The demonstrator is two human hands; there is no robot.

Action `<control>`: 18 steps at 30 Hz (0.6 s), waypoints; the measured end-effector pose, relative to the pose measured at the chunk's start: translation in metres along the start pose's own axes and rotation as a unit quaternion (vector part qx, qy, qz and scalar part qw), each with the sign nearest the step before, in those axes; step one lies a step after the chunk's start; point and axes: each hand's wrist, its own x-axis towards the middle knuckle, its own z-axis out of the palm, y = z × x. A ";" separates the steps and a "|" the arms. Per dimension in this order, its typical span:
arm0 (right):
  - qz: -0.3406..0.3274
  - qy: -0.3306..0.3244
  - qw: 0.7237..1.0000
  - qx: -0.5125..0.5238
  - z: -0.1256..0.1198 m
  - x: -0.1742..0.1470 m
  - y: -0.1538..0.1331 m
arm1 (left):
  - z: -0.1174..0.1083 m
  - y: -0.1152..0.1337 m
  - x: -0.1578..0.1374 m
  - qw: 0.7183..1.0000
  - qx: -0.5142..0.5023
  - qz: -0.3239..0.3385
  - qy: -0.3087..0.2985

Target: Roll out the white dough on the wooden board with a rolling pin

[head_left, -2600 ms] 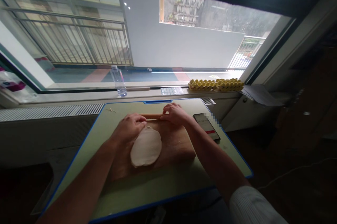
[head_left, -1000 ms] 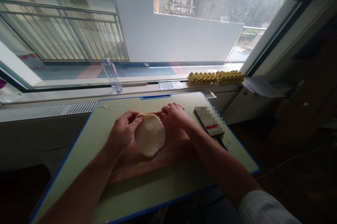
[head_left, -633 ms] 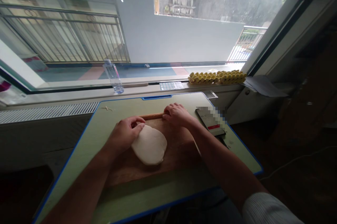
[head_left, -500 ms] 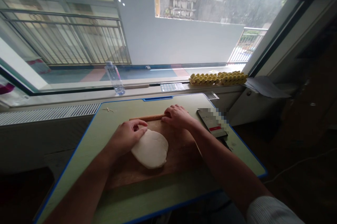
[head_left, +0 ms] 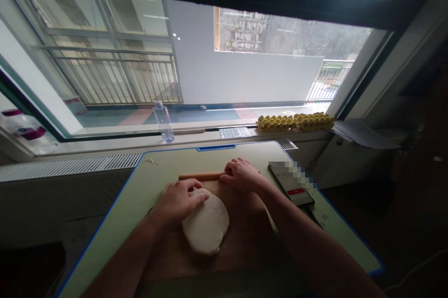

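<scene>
A flattened round of pale dough (head_left: 206, 225) lies on a brown wooden board (head_left: 245, 242). My left hand (head_left: 180, 200) rests at the dough's upper left edge, its thumb lying on the dough and its fingers apart from the thumb, stretched forward. Across the far side of the board is a wooden rolling pin (head_left: 199, 177). The fingers of my right hand (head_left: 241, 174) are curled over the pin's right part, hiding much of that end.
Beneath the board is a pale green table (head_left: 168, 158) with a blue rim. A phone (head_left: 292, 186) lies to the right. On the windowsill stand a clear bottle (head_left: 164, 123) and yellow egg trays (head_left: 296, 122); another bottle with a purple label (head_left: 26, 131) is at far left.
My view has tilted up, so everything sits lower in the picture. My left thumb now reaches further over the dough. The right hand stays on the rolling pin.
</scene>
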 end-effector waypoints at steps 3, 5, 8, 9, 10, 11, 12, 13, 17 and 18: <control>-0.020 -0.001 1.000 -0.003 0.001 -0.001 0.001 | 0.001 0.002 -0.002 0.999 -0.027 0.008 -0.030; -0.024 0.005 1.000 -0.013 0.001 -0.002 -0.001 | 0.003 0.005 -0.004 0.998 -0.053 0.035 -0.030; 0.001 0.022 1.000 -0.017 0.001 -0.004 -0.005 | 0.004 0.007 -0.004 0.995 -0.072 0.063 0.011; 0.012 0.030 0.999 -0.013 0.001 -0.004 -0.006 | 0.004 0.008 -0.004 0.996 -0.070 0.055 0.031; 0.020 0.039 0.999 -0.008 0.001 -0.004 -0.008 | 0.004 0.007 -0.003 0.996 -0.067 0.038 0.049; 0.025 0.050 0.998 -0.001 0.000 -0.004 -0.009 | 0.004 0.006 -0.003 0.996 -0.068 0.018 0.063; 0.028 0.061 0.998 0.007 -0.001 -0.004 -0.010 | 0.003 0.005 -0.002 0.995 -0.073 -0.001 0.072; 0.032 0.072 0.997 0.014 -0.002 -0.004 -0.011 | 0.003 0.003 -0.002 0.994 -0.084 -0.016 0.075; 0.049 0.108 0.992 0.048 -0.003 -0.004 -0.012 | 0.003 -0.004 0.001 0.989 -0.137 -0.025 0.055; 0.049 0.113 0.991 0.054 -0.003 -0.004 -0.012 | 0.004 -0.005 0.001 0.987 -0.148 -0.024 0.050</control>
